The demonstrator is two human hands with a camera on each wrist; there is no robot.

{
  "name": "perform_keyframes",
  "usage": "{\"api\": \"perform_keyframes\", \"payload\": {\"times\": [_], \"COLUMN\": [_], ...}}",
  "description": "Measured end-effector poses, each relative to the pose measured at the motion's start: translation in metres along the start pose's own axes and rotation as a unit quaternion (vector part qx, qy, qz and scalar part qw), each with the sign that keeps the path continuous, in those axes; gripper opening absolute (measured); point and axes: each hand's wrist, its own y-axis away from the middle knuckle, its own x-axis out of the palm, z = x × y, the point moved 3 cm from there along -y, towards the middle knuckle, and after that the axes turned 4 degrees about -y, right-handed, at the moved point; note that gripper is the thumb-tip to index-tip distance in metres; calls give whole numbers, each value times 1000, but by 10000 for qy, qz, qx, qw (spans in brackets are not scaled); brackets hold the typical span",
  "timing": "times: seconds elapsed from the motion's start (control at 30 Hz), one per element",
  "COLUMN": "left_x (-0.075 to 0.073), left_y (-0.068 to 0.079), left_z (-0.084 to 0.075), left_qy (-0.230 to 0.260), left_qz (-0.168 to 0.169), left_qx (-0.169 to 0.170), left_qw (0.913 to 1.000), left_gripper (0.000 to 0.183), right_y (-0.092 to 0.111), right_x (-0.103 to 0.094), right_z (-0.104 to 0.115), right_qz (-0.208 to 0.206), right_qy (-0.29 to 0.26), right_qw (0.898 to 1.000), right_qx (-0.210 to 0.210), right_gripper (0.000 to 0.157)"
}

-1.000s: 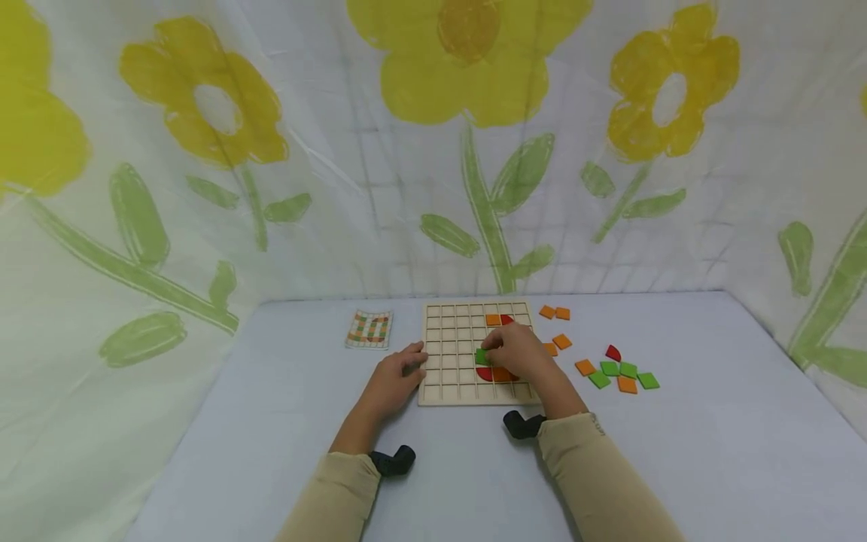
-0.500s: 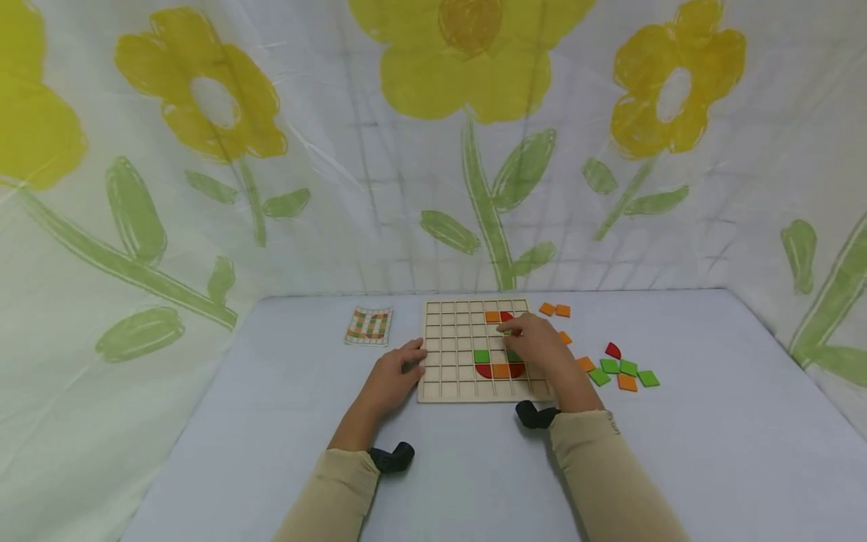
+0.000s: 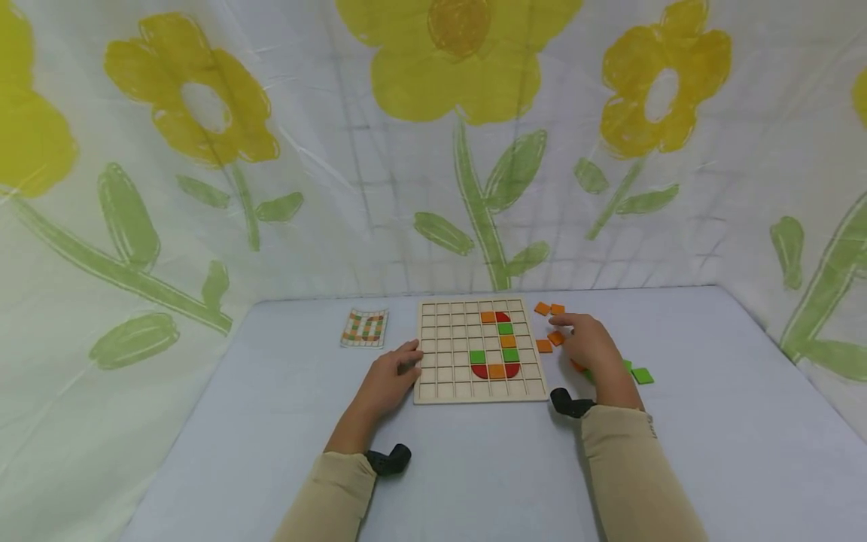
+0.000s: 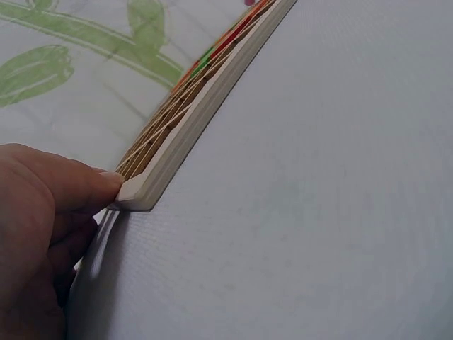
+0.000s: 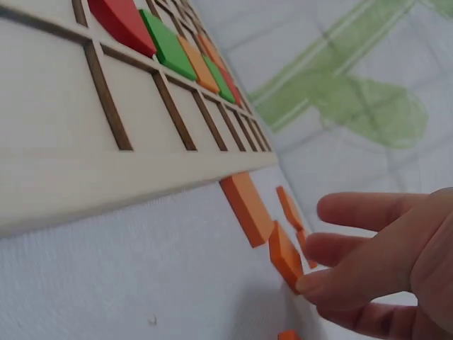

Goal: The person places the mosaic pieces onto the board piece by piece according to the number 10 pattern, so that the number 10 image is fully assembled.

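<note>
A pale wooden grid board (image 3: 443,354) lies flat on the table. On its right half sit orange squares, green squares (image 3: 505,329) and red quarter-circle tiles (image 3: 479,371). My left hand (image 3: 390,382) rests against the board's left edge; in the left wrist view the thumb (image 4: 85,185) touches the near corner. Right of the board hovers my right hand (image 3: 592,350), fingers spread and nothing held. In the right wrist view its thumb tip is close to an orange square tile (image 5: 284,256); whether they touch I cannot tell. Another orange tile (image 5: 246,209) lies beside the board.
A small patterned card (image 3: 364,328) lies left of the board. Two orange tiles (image 3: 543,309) are near the board's far right corner. Loose green tiles (image 3: 643,376) lie partly behind the right forearm. A flower-painted cloth (image 3: 305,248) hangs along the back.
My right hand has let go over the board and moved right to the loose orange tiles. More tiles on the board are now uncovered. The left hand stays at the board's edge.
</note>
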Motion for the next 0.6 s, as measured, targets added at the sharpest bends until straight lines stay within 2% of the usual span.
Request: {"api": "perform_keyframes", "payload": {"times": [0.07,0.23,0.47,0.6], "left_x": [0,0,-1,-1], "left_y": [0,1,2,2], "left_z": [0,0,-1,-1], "left_qy": [30,67,93,146], "left_qz": [7,6,-18,22], "left_qx": [-8,-2,94,74], "left_qw": [10000,10000,9999,9999], "left_gripper": [34,34,34,36], "right_y": [-1,-3,-3,-2], "right_x": [0,2,2,2], "right_z": [-2,-4,-4,-3], "right_qz": [5,-42,-105,-239], "right_qy": [-3,64,324,138], "right_qw": [10000,9997,9990,9990], "right_qx": [-38,-230,-300,-360], "right_gripper": [58,45,38,26]}}
